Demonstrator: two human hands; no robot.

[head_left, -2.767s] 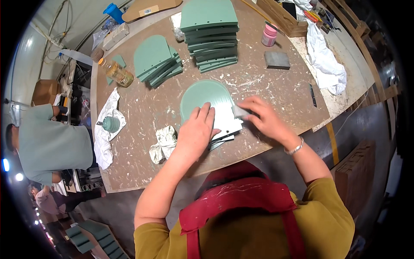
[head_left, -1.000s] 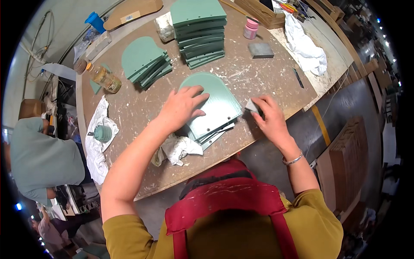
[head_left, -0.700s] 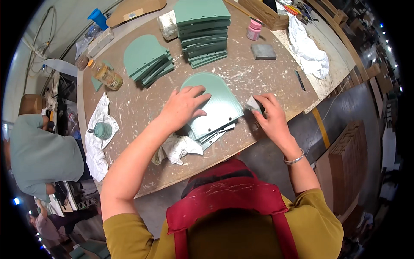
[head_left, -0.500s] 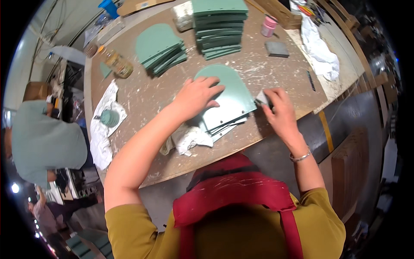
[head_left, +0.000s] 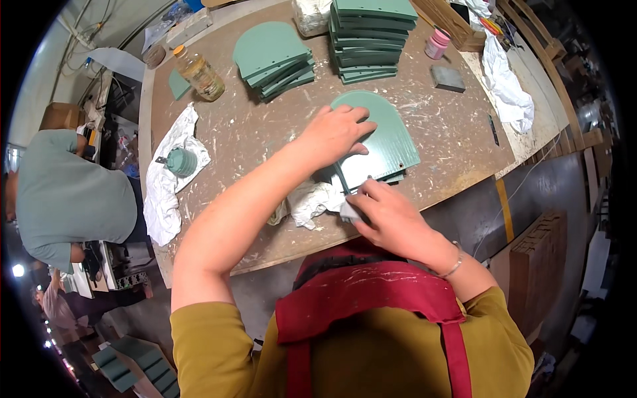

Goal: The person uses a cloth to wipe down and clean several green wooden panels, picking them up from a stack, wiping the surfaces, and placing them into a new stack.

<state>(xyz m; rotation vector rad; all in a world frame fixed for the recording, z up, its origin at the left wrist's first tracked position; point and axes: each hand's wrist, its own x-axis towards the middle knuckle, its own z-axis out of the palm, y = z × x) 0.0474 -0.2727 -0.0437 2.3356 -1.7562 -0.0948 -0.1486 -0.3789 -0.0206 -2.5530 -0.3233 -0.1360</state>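
A green panel with one rounded end [head_left: 388, 136] lies on top of a few similar panels near the front of the workbench. My left hand [head_left: 338, 136] rests on its left part, fingers spread and flat. At the panel's near left corner, my right hand [head_left: 388, 215] pinches a small grey-white block [head_left: 350, 212] against the edge. A crumpled white rag [head_left: 313, 202] lies beside that corner, partly behind my left forearm.
Stacks of green panels stand at the back [head_left: 370, 40] and back left [head_left: 272, 56]. Around them are a bottle of yellowish liquid [head_left: 202, 78], a green jar [head_left: 180, 162] on a white cloth [head_left: 162, 209], a pink jar [head_left: 437, 44] and a grey block [head_left: 448, 78]. A co-worker [head_left: 76, 192] stands left.
My right hand has moved with the small block from the panel's right side to its near left corner. My left hand stays on the panel. The view has shifted slightly.
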